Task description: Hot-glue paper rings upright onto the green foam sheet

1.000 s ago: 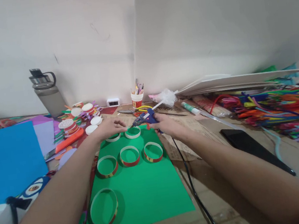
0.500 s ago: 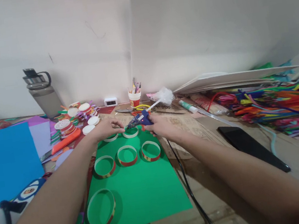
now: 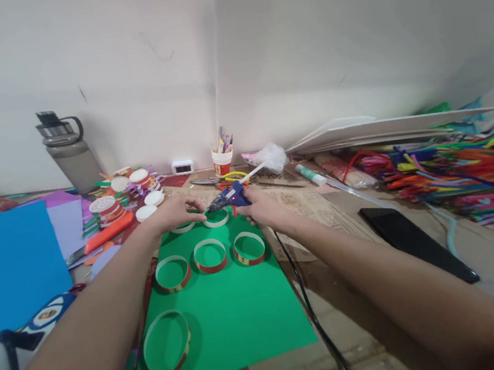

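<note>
Right hand (image 3: 256,205) around glue gun (image 3: 235,195), near ring (image 3: 217,223).

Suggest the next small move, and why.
I'd probably ease the glue gun slightly along the ring at its tip: the right hand holds it, tip near that ring's left edge, with the left hand close by.

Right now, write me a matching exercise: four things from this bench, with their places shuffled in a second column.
Things:
1. Glue gun
2. Phone
3. Water bottle
4. Row of three rings

Places:
A. Standing before the white board
B. On the green sheet
C. Lying right of the black cord
D. In the right hand

Pairs: 1-D, 2-C, 3-A, 4-B
</note>
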A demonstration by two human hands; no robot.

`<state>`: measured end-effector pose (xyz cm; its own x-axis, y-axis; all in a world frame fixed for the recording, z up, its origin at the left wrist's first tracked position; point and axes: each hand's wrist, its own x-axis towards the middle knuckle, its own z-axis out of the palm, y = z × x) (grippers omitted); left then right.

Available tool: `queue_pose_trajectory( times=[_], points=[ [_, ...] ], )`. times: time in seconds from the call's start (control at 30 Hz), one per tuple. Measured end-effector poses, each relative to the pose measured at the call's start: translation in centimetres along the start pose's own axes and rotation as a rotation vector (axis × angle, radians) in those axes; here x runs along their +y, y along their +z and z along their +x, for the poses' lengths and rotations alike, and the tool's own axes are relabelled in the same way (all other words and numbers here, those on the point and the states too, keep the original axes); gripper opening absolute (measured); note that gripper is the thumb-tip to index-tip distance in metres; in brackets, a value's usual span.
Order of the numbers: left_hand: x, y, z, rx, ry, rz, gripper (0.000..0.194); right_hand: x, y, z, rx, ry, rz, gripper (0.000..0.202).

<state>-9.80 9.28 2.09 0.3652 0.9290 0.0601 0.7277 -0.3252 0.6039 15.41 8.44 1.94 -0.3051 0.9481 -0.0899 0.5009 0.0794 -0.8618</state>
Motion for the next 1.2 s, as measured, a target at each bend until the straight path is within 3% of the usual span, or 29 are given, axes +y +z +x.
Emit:
queue_pose_trajectory(
  times=[0.3, 0.83, 1.2],
  points=[
    [-0.1, 0.2, 0.3, 0.004, -0.016, -0.014, 0.038, -1.3, 0.2, -0.9, 0.007, 0.053, -0.028, 0.014],
    [1.2, -0.1, -0.1, 0.030, -0.057, 0.084, 0.034, -1.1, -0.9, -0.5, -0.131, 0.109, 0.050, 0.017],
    [0.2, 0.3, 0.1, 0.034, -0.024, 0.041, 0.037, -1.5, 0.2, -0.2, -0.029, 0.110, -0.068, 0.014]
  ],
)
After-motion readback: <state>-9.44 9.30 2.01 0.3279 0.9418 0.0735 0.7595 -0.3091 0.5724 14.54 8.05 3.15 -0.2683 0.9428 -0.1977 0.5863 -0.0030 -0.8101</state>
